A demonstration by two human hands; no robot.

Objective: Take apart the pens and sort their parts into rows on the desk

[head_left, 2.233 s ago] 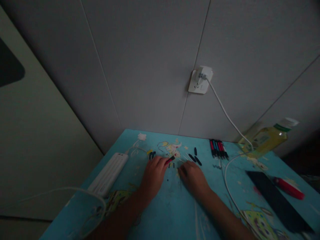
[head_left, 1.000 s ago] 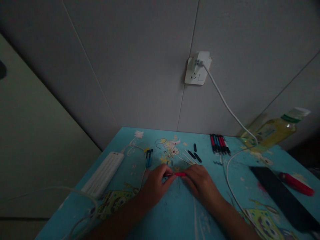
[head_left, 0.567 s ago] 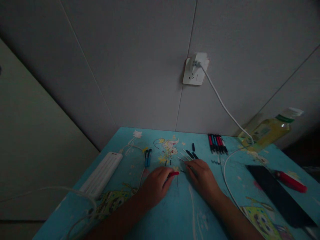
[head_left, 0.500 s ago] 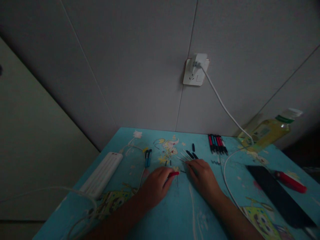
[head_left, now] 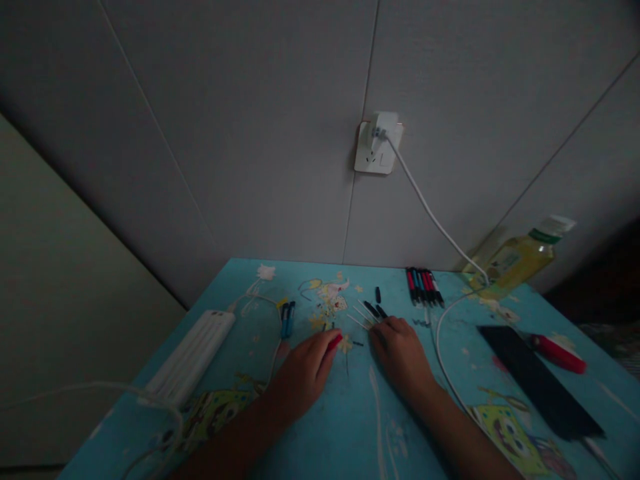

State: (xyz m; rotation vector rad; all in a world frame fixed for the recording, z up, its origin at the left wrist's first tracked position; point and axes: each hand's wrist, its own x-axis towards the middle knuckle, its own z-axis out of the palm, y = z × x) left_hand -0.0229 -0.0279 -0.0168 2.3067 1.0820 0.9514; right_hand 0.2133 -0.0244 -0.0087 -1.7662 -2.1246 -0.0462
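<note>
My left hand [head_left: 303, 373] is closed around a red pen barrel [head_left: 335, 341], whose end pokes out past the thumb and forefinger. My right hand [head_left: 400, 360] rests on the table with bent fingers, at the near ends of several thin white pen refills [head_left: 359, 319]; what lies under its fingertips is hidden. Just beyond those fingers are two black pen parts [head_left: 375, 310], and farther back a short dark cap [head_left: 378, 294]. Between the hands lies a small dark piece [head_left: 358, 343], with two more small upright-looking pieces [head_left: 329, 326] beyond my left hand.
Two blue pen parts [head_left: 287, 319] lie left of centre. Several red, blue and black pens [head_left: 423, 287] form a row at the back. A white power strip [head_left: 193, 357], a tilted yellow bottle [head_left: 520, 263], a black slab [head_left: 540, 380], a red-handled tool [head_left: 560, 353] and white cables [head_left: 440, 333] surround the hands.
The camera view has shifted slightly. My left hand has turned a little, so less of the red barrel shows. My right hand stays by the refills with little change.
</note>
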